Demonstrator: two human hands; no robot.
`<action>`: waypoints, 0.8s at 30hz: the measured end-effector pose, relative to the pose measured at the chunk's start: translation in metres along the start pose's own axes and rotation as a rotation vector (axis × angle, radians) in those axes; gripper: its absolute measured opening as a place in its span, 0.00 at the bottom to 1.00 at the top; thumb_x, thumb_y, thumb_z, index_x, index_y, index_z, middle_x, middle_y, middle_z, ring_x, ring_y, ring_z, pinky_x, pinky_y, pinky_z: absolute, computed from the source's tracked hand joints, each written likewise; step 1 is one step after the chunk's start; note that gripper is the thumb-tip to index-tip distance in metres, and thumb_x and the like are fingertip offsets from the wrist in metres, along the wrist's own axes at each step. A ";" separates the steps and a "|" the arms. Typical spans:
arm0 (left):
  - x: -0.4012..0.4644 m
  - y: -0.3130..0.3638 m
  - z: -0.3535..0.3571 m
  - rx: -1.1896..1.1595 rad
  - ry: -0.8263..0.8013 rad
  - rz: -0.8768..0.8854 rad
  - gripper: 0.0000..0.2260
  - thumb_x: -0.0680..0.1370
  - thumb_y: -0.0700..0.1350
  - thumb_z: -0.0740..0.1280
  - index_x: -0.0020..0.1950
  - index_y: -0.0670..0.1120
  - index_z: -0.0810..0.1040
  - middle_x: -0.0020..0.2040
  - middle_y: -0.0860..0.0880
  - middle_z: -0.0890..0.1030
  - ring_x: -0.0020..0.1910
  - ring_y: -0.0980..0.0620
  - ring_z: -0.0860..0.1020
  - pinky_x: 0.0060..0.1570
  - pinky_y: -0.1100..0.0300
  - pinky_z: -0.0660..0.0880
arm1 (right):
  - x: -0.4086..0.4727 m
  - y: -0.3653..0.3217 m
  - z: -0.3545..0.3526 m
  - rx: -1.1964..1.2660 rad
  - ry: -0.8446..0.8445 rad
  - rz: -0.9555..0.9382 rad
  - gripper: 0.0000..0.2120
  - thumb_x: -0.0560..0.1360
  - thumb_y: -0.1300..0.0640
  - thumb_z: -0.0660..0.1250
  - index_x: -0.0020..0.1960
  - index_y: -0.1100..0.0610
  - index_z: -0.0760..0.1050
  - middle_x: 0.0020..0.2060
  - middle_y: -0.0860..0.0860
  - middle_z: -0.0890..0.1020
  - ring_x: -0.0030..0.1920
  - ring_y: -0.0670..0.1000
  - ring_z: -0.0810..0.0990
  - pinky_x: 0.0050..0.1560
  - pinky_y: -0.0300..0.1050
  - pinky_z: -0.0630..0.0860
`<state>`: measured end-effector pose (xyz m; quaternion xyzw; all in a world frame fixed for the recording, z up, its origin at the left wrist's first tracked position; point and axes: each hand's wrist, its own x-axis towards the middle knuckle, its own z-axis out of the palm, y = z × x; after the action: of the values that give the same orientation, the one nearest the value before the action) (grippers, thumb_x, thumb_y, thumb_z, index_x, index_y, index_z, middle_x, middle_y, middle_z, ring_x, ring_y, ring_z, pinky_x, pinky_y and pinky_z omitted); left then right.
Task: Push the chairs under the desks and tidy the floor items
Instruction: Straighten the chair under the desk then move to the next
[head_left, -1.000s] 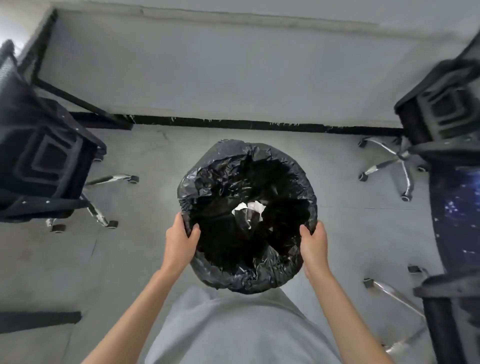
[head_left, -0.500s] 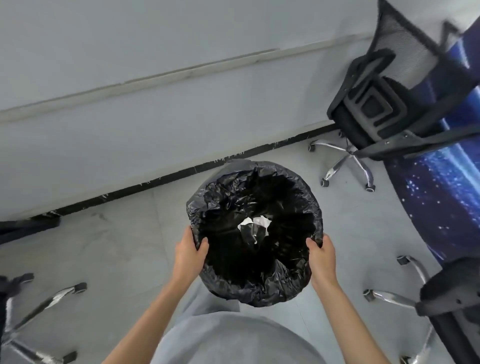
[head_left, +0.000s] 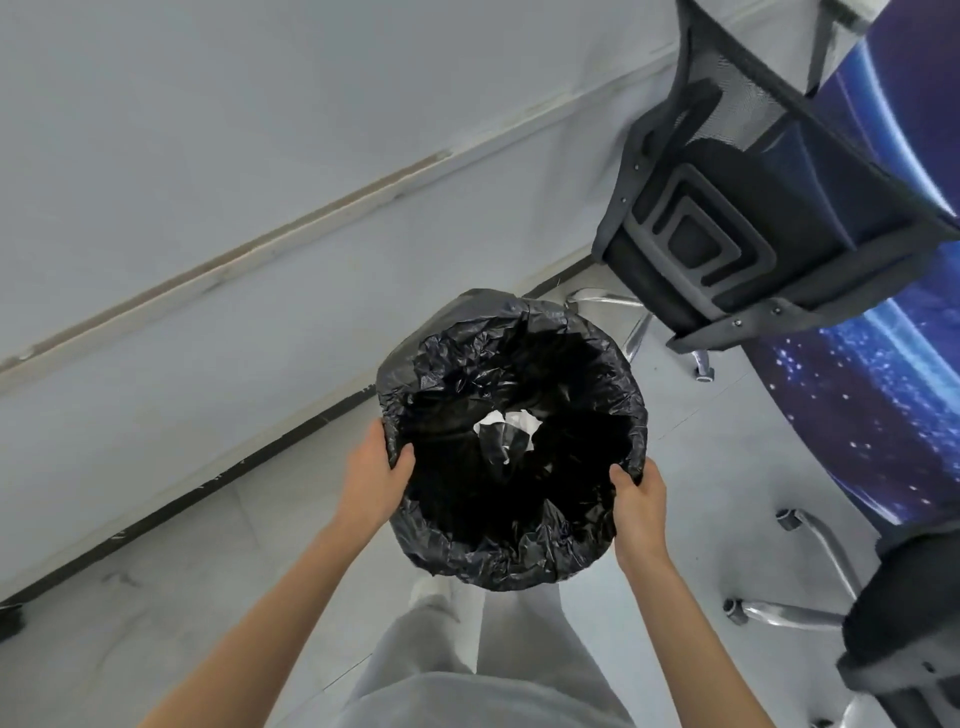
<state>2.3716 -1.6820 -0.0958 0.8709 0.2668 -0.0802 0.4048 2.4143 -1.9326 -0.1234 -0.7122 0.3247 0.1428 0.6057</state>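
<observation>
Grey tiled floor (head_left: 218, 587), pale grey wall (head_left: 218, 130) behind it with a black skirting strip (head_left: 291, 436) along the base and a scuffed ridge running diagonally across the wall. Blue starry panel (head_left: 852, 410) at right. Black mesh office chair (head_left: 753, 218) at upper right, chrome star base on castors under it; second chair (head_left: 904, 623) cut off at lower right, chrome legs showing. Grey trousers (head_left: 467, 675) at bottom centre. Bin (head_left: 511, 436) lined with a crinkled black bag, held up off the floor at frame centre, mouth facing the camera, white crumpled paper (head_left: 511, 423) deep inside. Left hand (head_left: 376, 480) grips the rim on the bin's left side, thumb hooked over the bag edge into the mouth, fingers hidden behind the wall. Right hand (head_left: 639, 506) grips the rim on the right side the same way, thumb over the edge, fingers wrapped outside. Both hands at the near half of the rim, bin between them, forearms stretched forward. Bin just beside the upper chair's base, near the skirting. Versus half a second ago: same two-handed grip, view swung further right, upper chair larger and closer to centre, chair base at far left gone from frame, wall ridge steeper across the shot.
</observation>
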 end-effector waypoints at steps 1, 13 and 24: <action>0.020 0.008 0.007 -0.009 -0.005 -0.016 0.13 0.78 0.40 0.61 0.61 0.38 0.68 0.54 0.41 0.78 0.47 0.47 0.74 0.45 0.58 0.67 | 0.021 -0.009 0.004 -0.011 0.004 0.006 0.12 0.78 0.62 0.58 0.61 0.57 0.70 0.56 0.54 0.78 0.56 0.55 0.76 0.61 0.54 0.73; 0.248 0.044 0.133 -0.061 -0.070 -0.154 0.17 0.78 0.46 0.63 0.64 0.40 0.68 0.57 0.42 0.78 0.55 0.43 0.75 0.48 0.59 0.68 | 0.285 -0.050 0.064 -0.152 0.005 0.019 0.10 0.78 0.62 0.58 0.59 0.58 0.70 0.53 0.56 0.78 0.56 0.58 0.76 0.62 0.57 0.72; 0.411 -0.029 0.270 -0.363 -0.287 -0.539 0.08 0.75 0.47 0.63 0.51 0.45 0.74 0.56 0.41 0.78 0.55 0.44 0.76 0.52 0.54 0.71 | 0.469 0.046 0.110 -0.074 0.031 0.123 0.11 0.78 0.63 0.57 0.59 0.58 0.70 0.57 0.57 0.77 0.58 0.58 0.76 0.63 0.58 0.71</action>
<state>2.7242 -1.7044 -0.4398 0.6631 0.4372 -0.2567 0.5507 2.7569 -1.9660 -0.4641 -0.7150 0.3718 0.1806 0.5639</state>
